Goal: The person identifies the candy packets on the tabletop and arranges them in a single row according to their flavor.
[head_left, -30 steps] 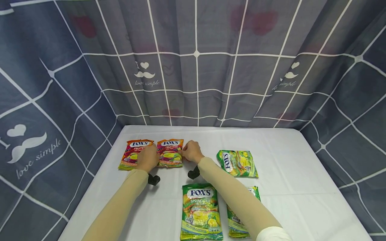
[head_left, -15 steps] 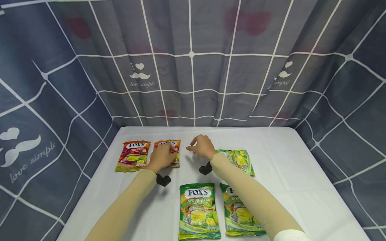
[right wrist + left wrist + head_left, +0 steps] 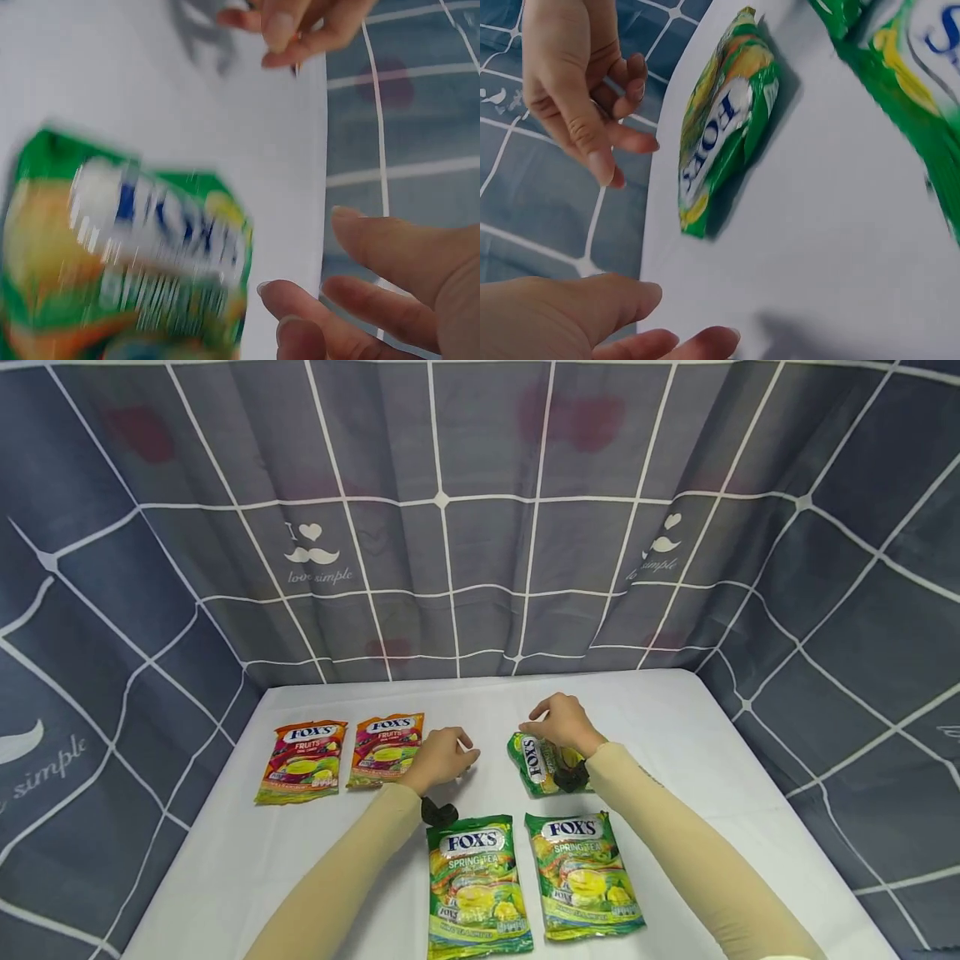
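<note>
My right hand [image 3: 566,724] hovers over the far edge of a green FOX'S Spring Tea candy bag [image 3: 534,767], which lies turned sideways on the table. In the right wrist view the fingers [image 3: 375,240] are loosely bent and spread, apart from the blurred bag [image 3: 150,255]. My left hand [image 3: 441,756] is just right of the second red FOX'S Fruits candy bag [image 3: 387,750], holding nothing. The left wrist view shows its thumb and fingers apart [image 3: 615,307]. Another Fruits bag [image 3: 303,760] lies farther left.
Two more upright Spring Tea bags [image 3: 480,889] [image 3: 585,877] lie side by side at the front of the white-covered table [image 3: 720,752]. A dark checked curtain [image 3: 480,543] surrounds the back and sides.
Both hands have moved right, off the second Fruits bag. The left hand first shifted from the leftmost Fruits bag to the second. The view has turned right.
</note>
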